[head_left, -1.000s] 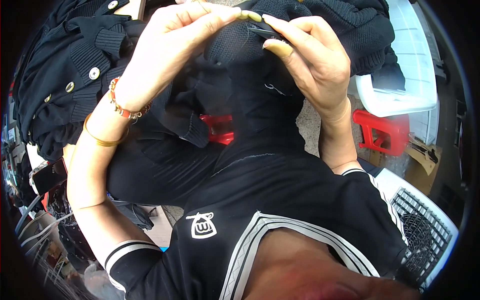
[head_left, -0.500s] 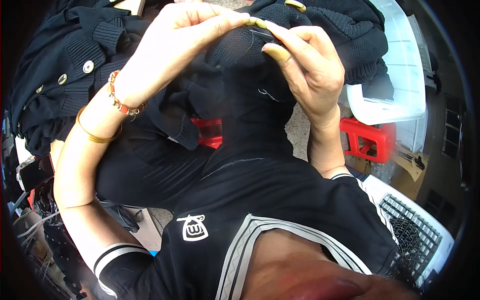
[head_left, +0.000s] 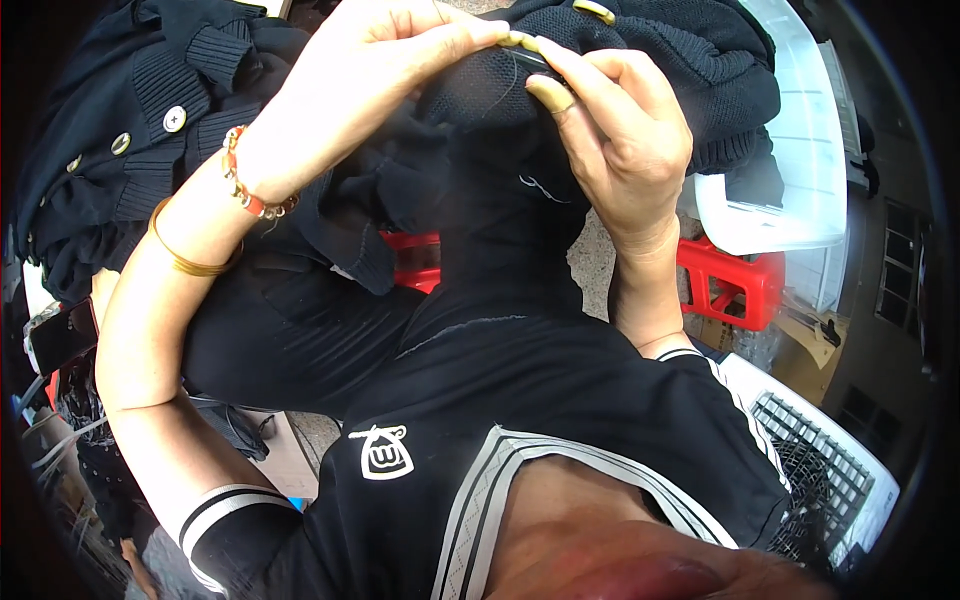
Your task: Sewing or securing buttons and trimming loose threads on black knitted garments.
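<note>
Black knit garment [head_left: 500,150] pinched by both hands [head_left: 470,60]; red stool [head_left: 730,285], white bin [head_left: 800,160] behind.

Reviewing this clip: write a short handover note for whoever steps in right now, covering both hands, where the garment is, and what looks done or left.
Left hand: fingertips pinch the top edge of the black knitted garment, held up over the lap.
Right hand: pinches the same edge right beside it; a thin pale thread trails on the knit below.
More black knitwear with round metal buttons is heaped to the left; a white plastic tub sits to the right.
Done or left: cannot tell; whatever sits between the fingertips is too small to make out.
</note>
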`<state>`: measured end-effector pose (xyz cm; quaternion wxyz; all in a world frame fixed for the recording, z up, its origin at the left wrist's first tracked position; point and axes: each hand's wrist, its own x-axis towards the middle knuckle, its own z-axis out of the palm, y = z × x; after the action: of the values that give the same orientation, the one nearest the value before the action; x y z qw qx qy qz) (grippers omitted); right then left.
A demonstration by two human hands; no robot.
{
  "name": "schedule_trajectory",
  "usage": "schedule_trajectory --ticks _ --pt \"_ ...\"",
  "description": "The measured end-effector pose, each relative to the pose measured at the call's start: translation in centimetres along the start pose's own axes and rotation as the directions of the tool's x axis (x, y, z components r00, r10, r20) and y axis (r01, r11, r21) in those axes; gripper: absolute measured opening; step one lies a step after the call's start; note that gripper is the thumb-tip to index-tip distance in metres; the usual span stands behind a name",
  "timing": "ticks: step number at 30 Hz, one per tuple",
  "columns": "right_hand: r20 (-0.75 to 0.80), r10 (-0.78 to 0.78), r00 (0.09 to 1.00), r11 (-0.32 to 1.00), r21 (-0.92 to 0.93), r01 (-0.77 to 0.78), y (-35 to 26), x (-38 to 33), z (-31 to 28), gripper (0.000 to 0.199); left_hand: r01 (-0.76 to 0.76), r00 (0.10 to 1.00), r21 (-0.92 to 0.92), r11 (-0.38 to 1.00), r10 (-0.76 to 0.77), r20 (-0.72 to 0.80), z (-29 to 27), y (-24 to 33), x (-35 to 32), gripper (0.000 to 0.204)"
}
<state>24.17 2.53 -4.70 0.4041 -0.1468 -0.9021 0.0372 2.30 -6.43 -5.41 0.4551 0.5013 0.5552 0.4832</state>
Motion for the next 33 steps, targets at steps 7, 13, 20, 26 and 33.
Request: schedule_trajectory --ticks 7,13,20,26,33 --pt "-0.051 0.057 0.997 0.965 0.260 -0.042 1.4 -0.3 0.9 0.022 0.094 0.992 -0.318 0.943 -0.116 -0.051 0.7 1.8 -0.1 0.040" --pt "0.000 0.351 0.937 0.684 0.683 -0.256 1.1 -0.7 1.1 0.031 0.087 0.996 -0.301 0.950 -0.080 0.034 0.4 2.5 0.1 0.041" --pt "-0.045 0.147 0.988 0.871 0.479 -0.107 1.4 -0.1 1.5 0.038 0.099 0.992 -0.271 0.958 -0.073 0.104 -0.1 2.4 -0.2 0.042" --pt "0.027 0.273 0.962 0.819 0.518 -0.247 1.2 -0.1 2.0 0.022 0.038 0.999 -0.151 0.988 -0.034 0.034 0.6 3.2 0.1 0.042" --pt "0.085 0.501 0.861 0.638 0.636 -0.434 0.6 1.0 2.2 0.009 -0.091 0.991 -0.013 0.996 0.091 0.093 1.1 2.2 -0.4 0.041"
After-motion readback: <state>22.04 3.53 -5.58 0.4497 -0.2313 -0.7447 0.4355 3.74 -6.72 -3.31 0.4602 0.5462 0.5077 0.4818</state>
